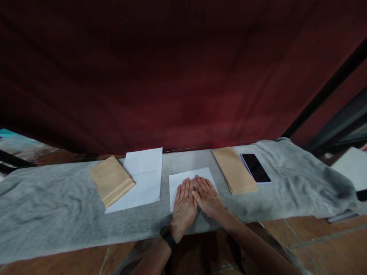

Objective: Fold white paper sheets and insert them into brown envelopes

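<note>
A white sheet of paper [175,183] lies on the grey cloth in front of me, partly covered by both hands. My left hand [185,204], with a dark band on its wrist, rests flat on the sheet, fingers stretched forward. Close beside it, my right hand [208,196] also lies flat on the paper, its thumb against the left hand. Neither hand grips anything. To the left, a stack of brown paper envelopes [110,177] overlaps larger white sheets [146,175]. On the right is another brown envelope stack [233,170].
A phone [256,168] with a dark screen touches the right envelopes. Grey cloth [57,206] drapes over the long, narrow surface. Behind it hangs a dark red curtain [183,76]. Tiled floor [323,236] shows below, and a white object [351,168] stands at the far right.
</note>
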Tool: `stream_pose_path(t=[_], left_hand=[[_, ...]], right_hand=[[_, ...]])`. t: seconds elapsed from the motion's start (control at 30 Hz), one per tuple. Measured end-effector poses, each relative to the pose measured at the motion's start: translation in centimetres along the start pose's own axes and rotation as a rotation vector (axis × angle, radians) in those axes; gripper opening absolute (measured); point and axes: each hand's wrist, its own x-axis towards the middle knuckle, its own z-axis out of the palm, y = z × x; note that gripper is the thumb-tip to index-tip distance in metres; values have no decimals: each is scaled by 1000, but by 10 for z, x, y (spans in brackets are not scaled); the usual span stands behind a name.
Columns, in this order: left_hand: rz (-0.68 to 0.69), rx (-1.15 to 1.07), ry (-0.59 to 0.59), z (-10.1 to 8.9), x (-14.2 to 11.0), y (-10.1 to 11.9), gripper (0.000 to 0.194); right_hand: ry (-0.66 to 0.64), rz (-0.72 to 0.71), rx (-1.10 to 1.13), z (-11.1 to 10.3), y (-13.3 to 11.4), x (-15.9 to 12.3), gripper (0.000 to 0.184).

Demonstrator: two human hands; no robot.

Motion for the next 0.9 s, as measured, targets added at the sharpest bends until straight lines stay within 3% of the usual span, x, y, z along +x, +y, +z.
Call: stream_pose_path(t=[0.23,0.63,0.73,0.9], left_hand=[[-146,20,23,-1,-1,-21,58],[-309,65,49,-3,3,-47,58],[-264,49,60,-6,11,-42,57],[-47,-69,12,0,23,-14,54]], right_hand=[[119,72,-61,12,14,-8,56],[168,177,-175,11,33,-15,60],[168,200,-182,10,33,-15,58],[149,212,-155,8,32,-15,55]])
